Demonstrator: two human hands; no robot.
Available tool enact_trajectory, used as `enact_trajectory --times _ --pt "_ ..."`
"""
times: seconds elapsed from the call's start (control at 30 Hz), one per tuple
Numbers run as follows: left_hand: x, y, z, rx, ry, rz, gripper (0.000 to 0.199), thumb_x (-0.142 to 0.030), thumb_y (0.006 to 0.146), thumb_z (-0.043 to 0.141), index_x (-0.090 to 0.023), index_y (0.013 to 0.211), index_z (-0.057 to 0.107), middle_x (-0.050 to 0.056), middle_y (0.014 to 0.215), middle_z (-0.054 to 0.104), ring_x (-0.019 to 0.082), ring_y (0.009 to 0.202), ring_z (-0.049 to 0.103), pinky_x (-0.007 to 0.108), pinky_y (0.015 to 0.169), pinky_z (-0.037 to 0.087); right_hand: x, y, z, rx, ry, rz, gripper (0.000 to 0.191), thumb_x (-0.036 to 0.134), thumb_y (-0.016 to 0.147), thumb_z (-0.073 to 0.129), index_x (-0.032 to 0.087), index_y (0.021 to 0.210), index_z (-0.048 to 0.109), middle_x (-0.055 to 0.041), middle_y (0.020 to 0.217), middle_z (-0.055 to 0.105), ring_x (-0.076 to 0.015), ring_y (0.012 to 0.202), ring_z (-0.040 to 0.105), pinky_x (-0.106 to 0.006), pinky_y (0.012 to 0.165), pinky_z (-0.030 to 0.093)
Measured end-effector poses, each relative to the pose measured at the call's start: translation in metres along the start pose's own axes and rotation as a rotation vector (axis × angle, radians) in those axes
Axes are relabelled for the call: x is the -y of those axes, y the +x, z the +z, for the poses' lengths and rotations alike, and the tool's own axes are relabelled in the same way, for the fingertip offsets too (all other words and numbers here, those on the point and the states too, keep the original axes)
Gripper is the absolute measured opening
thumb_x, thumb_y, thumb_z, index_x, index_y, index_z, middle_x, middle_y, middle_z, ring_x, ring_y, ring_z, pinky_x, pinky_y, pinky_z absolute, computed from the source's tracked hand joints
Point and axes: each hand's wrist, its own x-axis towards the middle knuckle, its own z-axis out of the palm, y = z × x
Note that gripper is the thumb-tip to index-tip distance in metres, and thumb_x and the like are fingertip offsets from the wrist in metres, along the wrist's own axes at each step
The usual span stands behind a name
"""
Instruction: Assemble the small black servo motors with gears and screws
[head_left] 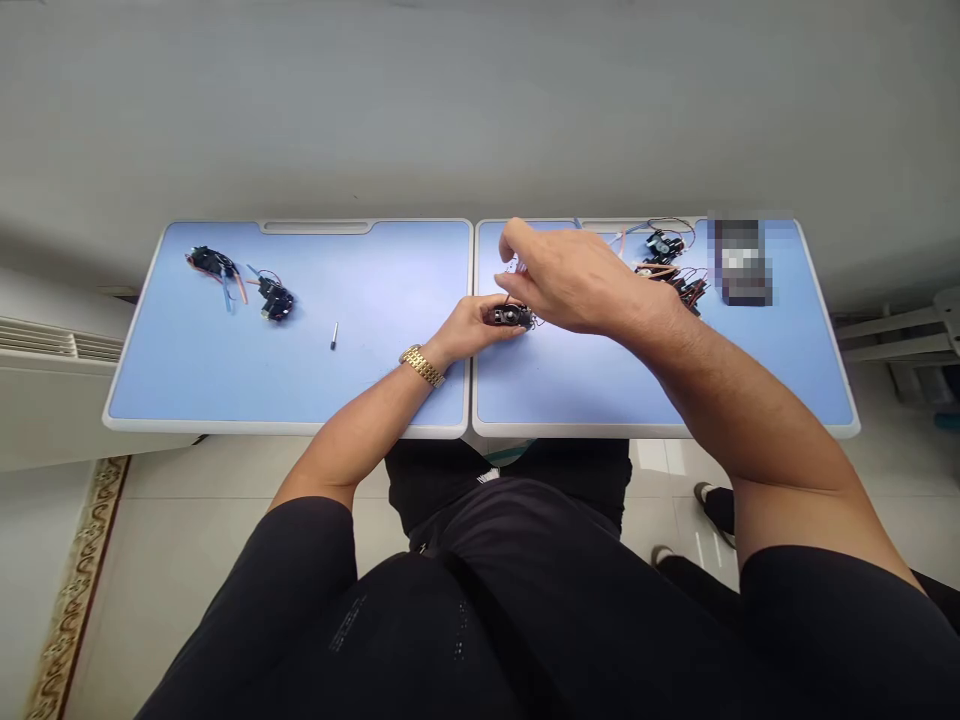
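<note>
My left hand (469, 328) is closed around a small black device (511, 315) with a round grey part on its face and thin wires at its right side. It holds the device just above the table, right of the seam between the two tabletops. My right hand (574, 278) is above it, with the fingers pinched on what looks like a small screwdriver (514, 266) with a pale, see-through handle. Its thin shaft points down at the top of the device. The fingers partly hide the screwdriver, and I cannot tell whether its tip touches.
Two similar black devices with wires (212, 262) (276, 300) lie at the left. A small silver-and-black rod (334, 336) lies nearer the middle. More wired black parts (666, 245) and a blurred dark box (741, 262) are at the right. A person's shoe (712, 510) shows below.
</note>
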Motion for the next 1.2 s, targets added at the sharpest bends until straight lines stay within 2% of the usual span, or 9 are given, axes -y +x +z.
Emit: enact_trajectory --times 0.13,0.27,0.43,0.63,0.77,0.83,1.0,1.1,1.2 --pt "0.003 0.001 -0.001 0.007 -0.011 -0.005 0.054 -0.040 0.072 0.102 -0.016 0.118 0.086 0.010 0.113 0.086 0.023 0.104 0.080 0.041 0.106 0.062 -0.002 0.001 -0.003 0.043 0.003 0.015 0.035 0.034 0.112 0.041 0.021 0.130 0.068 -0.0121 0.096 0.077 -0.0284 0.083 0.062 -0.039 0.077 0.037" --pt "0.006 0.001 -0.001 0.011 -0.002 -0.010 0.054 -0.041 0.073 0.102 -0.016 0.118 0.086 0.010 0.114 0.086 0.024 0.105 0.080 0.042 0.106 0.062 -0.007 -0.001 -0.006 0.059 0.058 -0.052 0.036 0.033 0.109 0.046 0.023 0.138 0.066 -0.0114 0.105 0.079 -0.0278 0.088 0.062 -0.037 0.075 0.037" --pt "0.003 0.000 -0.002 0.035 0.008 -0.014 0.059 -0.043 0.074 0.102 -0.018 0.125 0.085 0.010 0.115 0.086 0.024 0.105 0.080 0.042 0.105 0.062 -0.007 0.002 -0.005 0.027 -0.030 0.043 0.040 0.042 0.113 0.041 0.021 0.127 0.072 -0.0125 0.094 0.077 -0.0302 0.086 0.064 -0.040 0.076 0.036" --pt "0.000 -0.003 -0.002 0.023 0.052 -0.026 0.044 -0.042 0.076 0.100 -0.017 0.109 0.086 0.008 0.102 0.085 0.021 0.094 0.078 0.037 0.093 0.062 -0.003 -0.002 -0.010 0.070 0.073 -0.091 0.038 0.030 0.108 0.046 0.022 0.140 0.066 -0.0115 0.107 0.079 -0.0286 0.091 0.064 -0.038 0.076 0.037" --pt "-0.002 -0.003 -0.003 0.034 0.089 -0.029 0.037 -0.041 0.077 0.098 -0.017 0.103 0.086 0.006 0.092 0.083 0.019 0.087 0.075 0.035 0.087 0.061 0.002 0.000 -0.010 0.083 0.004 -0.021 0.037 0.038 0.111 0.045 0.018 0.133 0.068 -0.0130 0.094 0.077 -0.0306 0.087 0.064 -0.039 0.076 0.036" --pt "-0.004 -0.003 -0.002 0.040 0.071 -0.037 0.038 -0.041 0.077 0.098 -0.017 0.104 0.086 0.006 0.093 0.082 0.020 0.089 0.075 0.035 0.087 0.061 0.002 0.001 -0.010 0.098 -0.007 -0.027 0.036 0.036 0.111 0.042 0.018 0.127 0.069 -0.0133 0.091 0.075 -0.0301 0.084 0.063 -0.040 0.076 0.035" --pt "-0.005 -0.004 -0.002 0.032 0.082 -0.039 0.036 -0.040 0.077 0.098 -0.017 0.103 0.087 0.005 0.095 0.083 0.018 0.087 0.074 0.034 0.086 0.060 -0.001 0.002 -0.011 0.095 0.059 -0.090 0.034 0.030 0.108 0.047 0.021 0.133 0.068 -0.0128 0.105 0.077 -0.0284 0.089 0.064 -0.038 0.076 0.035" --pt "-0.003 -0.004 -0.003 0.049 0.075 -0.023 0.038 -0.040 0.079 0.098 -0.018 0.108 0.087 0.006 0.099 0.084 0.018 0.088 0.074 0.034 0.087 0.060 -0.002 0.004 -0.008 0.060 -0.002 -0.035 0.033 0.036 0.111 0.047 0.020 0.128 0.069 -0.0119 0.092 0.075 -0.0292 0.085 0.064 -0.038 0.075 0.034" --pt "-0.002 -0.004 -0.004 0.053 0.078 -0.023 0.040 -0.041 0.079 0.098 -0.018 0.109 0.087 0.006 0.099 0.083 0.017 0.087 0.073 0.034 0.086 0.059 -0.003 0.005 -0.007 0.066 -0.019 -0.073 0.032 0.033 0.110 0.047 0.021 0.129 0.069 -0.0110 0.088 0.074 -0.0289 0.084 0.064 -0.038 0.074 0.034"
